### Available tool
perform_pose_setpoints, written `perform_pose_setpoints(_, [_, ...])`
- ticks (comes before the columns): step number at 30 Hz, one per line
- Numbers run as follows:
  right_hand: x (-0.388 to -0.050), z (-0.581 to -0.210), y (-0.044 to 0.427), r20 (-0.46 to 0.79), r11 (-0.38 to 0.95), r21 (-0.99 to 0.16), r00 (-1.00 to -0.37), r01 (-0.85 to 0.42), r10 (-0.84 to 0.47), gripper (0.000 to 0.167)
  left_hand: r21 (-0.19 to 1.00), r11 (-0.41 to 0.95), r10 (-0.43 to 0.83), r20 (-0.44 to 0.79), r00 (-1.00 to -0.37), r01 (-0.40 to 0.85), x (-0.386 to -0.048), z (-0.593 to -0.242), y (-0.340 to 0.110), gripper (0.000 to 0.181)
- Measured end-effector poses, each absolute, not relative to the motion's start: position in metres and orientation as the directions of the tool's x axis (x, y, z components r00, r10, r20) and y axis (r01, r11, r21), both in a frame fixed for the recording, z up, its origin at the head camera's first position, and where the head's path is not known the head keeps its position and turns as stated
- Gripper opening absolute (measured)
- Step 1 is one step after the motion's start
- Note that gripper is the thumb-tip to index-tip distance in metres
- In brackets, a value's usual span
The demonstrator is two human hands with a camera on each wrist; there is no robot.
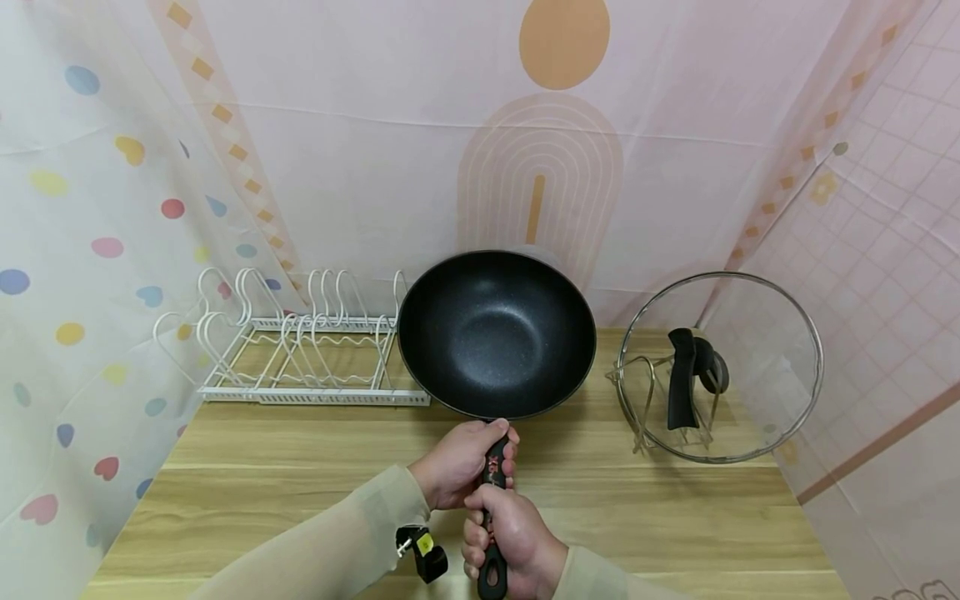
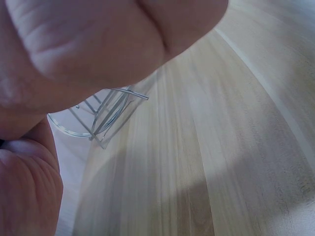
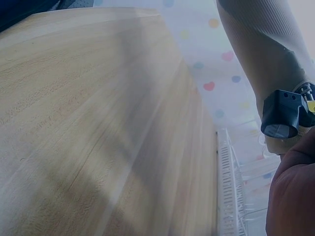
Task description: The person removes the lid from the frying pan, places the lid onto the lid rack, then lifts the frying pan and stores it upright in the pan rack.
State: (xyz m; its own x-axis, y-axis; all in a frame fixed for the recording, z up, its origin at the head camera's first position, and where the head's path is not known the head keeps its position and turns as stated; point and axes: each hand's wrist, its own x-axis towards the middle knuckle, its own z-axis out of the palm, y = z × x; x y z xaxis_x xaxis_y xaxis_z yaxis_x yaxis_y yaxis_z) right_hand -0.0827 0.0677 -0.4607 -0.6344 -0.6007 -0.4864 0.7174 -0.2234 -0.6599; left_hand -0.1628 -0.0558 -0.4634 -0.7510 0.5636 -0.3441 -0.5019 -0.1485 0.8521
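Gripping the wok's handle (image 1: pixel 495 475) with both mitts here: my left hand (image 1: pixel 456 465) is wrapped round it right up by the bowl, thumb along the top, and my right hand (image 1: pixel 517 533) is clenched lower down, with just the looped end poking out. I'd guess the two-handed hold is because that bowl is wide and all its weight hangs off one end, so the front hand carries while the back one steadies.

The wok (image 1: pixel 497 333) itself is straight ahead of me, tipped so its dark inside faces me. Can't tell if its underside touches the surface (image 1: pixel 360 508) or hangs clear.

Its left edge overlaps the white rack (image 1: pixel 315 398), which sits at the back left, hoops up, probably so flat stuff can stand on edge. Off to my right, well apart from the wok, a glass lid (image 1: pixel 765 367) leans in a wire stand (image 1: pixel 642 400), knob towards me, likely to keep it upright and handy. Patterned cloth (image 1: pixel 375 183) hangs behind everything.
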Motion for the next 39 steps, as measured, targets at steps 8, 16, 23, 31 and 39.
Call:
perform_pose_setpoints(8, [-0.0828,-0.4595,0.0671,-0.486,-0.225,-0.655,-0.63,0.721,-0.605,0.024,0.85,-0.15,0.562,-0.347,-0.751,-0.505,-0.1619,-0.4607,-0.0569,0.028])
perform_pose_setpoints(16, [-0.0829,-0.4584,0.066,-0.48,-0.227,-0.657,-0.632,0.719,-0.608,0.024,0.854,-0.146,0.559,-0.346,-0.754,-0.5,-0.1619,-0.46,-0.0576,0.028])
perform_pose_setpoints(23, [-0.0824,-0.4568,0.0651,-0.475,-0.232,-0.663,-0.64,0.712,-0.604,0.025,0.856,-0.15,0.554,-0.341,-0.759,-0.494,-0.1623,-0.4595,-0.0588,0.03])
perform_pose_setpoints(31, [-0.0824,-0.4557,0.064,-0.472,-0.229,-0.674,-0.648,0.702,-0.598,0.025,0.866,-0.146,0.551,-0.331,-0.766,-0.479,-0.1614,-0.4583,-0.0597,0.03])
perform_pose_setpoints(39, [-0.0828,-0.4545,0.0635,-0.463,-0.227,-0.676,-0.644,0.701,-0.609,0.025,0.87,-0.151,0.549,-0.32,-0.772,-0.468,-0.1598,-0.4539,-0.0604,0.028])
